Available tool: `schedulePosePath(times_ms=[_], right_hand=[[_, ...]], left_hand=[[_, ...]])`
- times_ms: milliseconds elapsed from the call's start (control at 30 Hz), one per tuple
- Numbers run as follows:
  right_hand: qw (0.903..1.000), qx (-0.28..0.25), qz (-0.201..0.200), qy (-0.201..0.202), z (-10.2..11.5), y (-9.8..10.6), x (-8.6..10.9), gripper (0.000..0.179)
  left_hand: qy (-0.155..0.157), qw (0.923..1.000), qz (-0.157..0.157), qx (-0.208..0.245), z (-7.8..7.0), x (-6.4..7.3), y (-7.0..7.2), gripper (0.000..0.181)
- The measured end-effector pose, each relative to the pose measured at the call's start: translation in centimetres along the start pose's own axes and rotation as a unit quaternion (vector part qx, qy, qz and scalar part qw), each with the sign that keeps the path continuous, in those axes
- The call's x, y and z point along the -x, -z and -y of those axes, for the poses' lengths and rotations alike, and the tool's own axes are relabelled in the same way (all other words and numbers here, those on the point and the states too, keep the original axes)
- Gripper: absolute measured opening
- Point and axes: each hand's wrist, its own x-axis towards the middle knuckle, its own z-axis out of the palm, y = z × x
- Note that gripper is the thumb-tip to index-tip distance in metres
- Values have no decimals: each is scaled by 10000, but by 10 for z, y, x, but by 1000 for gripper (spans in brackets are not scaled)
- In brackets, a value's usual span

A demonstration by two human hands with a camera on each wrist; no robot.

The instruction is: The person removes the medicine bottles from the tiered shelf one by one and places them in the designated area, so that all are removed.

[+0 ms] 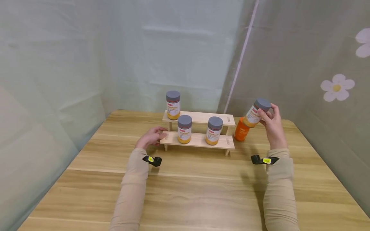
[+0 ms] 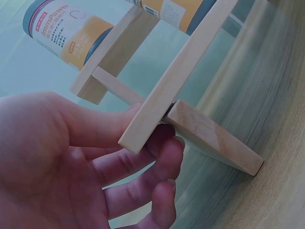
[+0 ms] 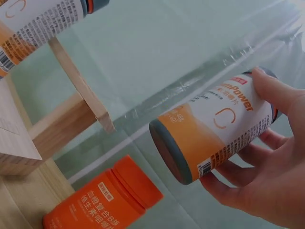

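My right hand (image 1: pixel 274 128) grips a grey-capped supplement bottle (image 1: pixel 254 114) with a white and orange label, tilted in the air. In the right wrist view this bottle (image 3: pixel 219 126) hangs above and beside an orange bottle (image 3: pixel 107 198), apart from it. With thumb and fingers, my left hand (image 1: pixel 151 137) pinches the left end of the lower board of a two-tier wooden rack (image 1: pixel 196 140). Two matching bottles, one left (image 1: pixel 184 130) and one right (image 1: pixel 214 131), stand upright on the lower tier. Another matching bottle (image 1: pixel 173 106) stands at the upper tier's left end.
The rack stands toward the back of a wooden table (image 1: pixel 202 186). Beside its right end, the orange bottle (image 1: pixel 241 131) stands on the tabletop. Pale curtains (image 1: pixel 179 48) hang behind and around the table, with flowers printed on the right side.
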Motion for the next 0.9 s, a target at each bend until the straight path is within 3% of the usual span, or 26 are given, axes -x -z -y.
schedulePosePath(times_ms=[300,900], right_hand=[[9989,-207,10,414,1,11,3,31],[9975,-113,192,666,-8,45,2,32]], left_hand=[[39,10000,71,-24,1,-2,0,46],[106,9997,138,185,-2,0,0,48]])
